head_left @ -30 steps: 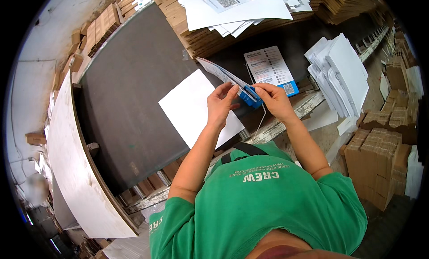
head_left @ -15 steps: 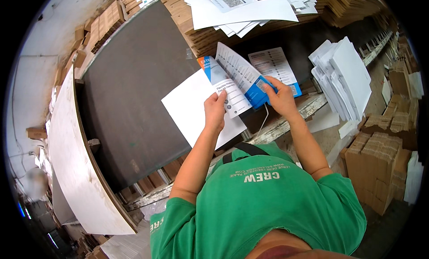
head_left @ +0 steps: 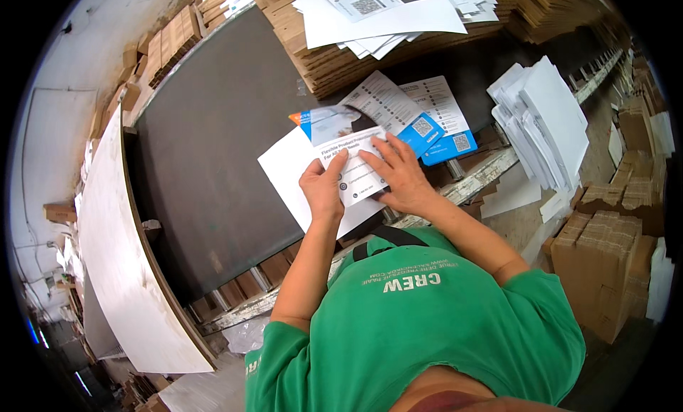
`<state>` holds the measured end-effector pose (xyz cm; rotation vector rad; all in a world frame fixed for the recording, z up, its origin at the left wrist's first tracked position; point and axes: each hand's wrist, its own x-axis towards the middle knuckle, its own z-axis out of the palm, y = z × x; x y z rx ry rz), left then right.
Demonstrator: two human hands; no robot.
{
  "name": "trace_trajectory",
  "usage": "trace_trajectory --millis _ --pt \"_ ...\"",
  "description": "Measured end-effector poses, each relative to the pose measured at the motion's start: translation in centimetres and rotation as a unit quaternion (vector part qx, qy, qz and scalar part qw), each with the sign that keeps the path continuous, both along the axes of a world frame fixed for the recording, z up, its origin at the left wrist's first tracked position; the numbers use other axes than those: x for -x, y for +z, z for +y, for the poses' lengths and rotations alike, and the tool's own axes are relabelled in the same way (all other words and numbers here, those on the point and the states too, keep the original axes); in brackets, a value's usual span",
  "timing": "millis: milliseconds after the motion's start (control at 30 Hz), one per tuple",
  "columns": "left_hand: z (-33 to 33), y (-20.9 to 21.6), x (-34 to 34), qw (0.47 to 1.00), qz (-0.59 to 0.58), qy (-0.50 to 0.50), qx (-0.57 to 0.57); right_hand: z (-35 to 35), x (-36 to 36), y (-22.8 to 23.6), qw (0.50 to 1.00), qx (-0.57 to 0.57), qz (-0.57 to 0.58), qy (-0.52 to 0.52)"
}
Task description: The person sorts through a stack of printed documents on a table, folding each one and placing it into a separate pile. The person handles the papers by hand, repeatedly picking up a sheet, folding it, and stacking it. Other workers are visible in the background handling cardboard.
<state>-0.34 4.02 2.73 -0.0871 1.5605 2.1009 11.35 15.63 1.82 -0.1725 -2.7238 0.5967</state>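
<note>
A printed leaflet (head_left: 363, 171) with a photo, an orange-and-blue corner and lines of text is tilted over a plain white sheet (head_left: 281, 166). My left hand (head_left: 324, 188) pinches its lower left side, thumb on top. Across its right part lies my right hand (head_left: 409, 181), fingers spread and touching the surface; the thumb is partly hidden. Just beyond that hand rest two grey-and-white leaflets with blue ends, a nearer leaflet (head_left: 384, 99) and a farther leaflet (head_left: 435, 99), overlapping on the dark conveyor belt.
The dark belt (head_left: 213, 149) stretches to the left, beside a pale board (head_left: 117, 248). Flat cardboard (head_left: 320, 63) topped with white prints (head_left: 398, 20) stands at the back. To the right are a stack of white sheets (head_left: 551, 113) and bundled brown cartons (head_left: 594, 262).
My right hand has let go of the blue-ended leaflet, which now lies on the other one. It has moved left onto the photo leaflet, which my left hand still holds.
</note>
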Motion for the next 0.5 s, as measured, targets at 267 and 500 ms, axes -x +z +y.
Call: trace_trajectory --millis 267,500 --pt "-4.0 -2.7 -1.8 0.996 0.011 0.009 0.083 -0.1 -1.0 1.5 0.768 0.622 0.058 -0.139" --pt "-2.4 -1.4 -6.3 0.999 -0.039 -0.015 -0.025 0.5 -3.8 -1.0 0.608 0.792 -0.002 -0.063"
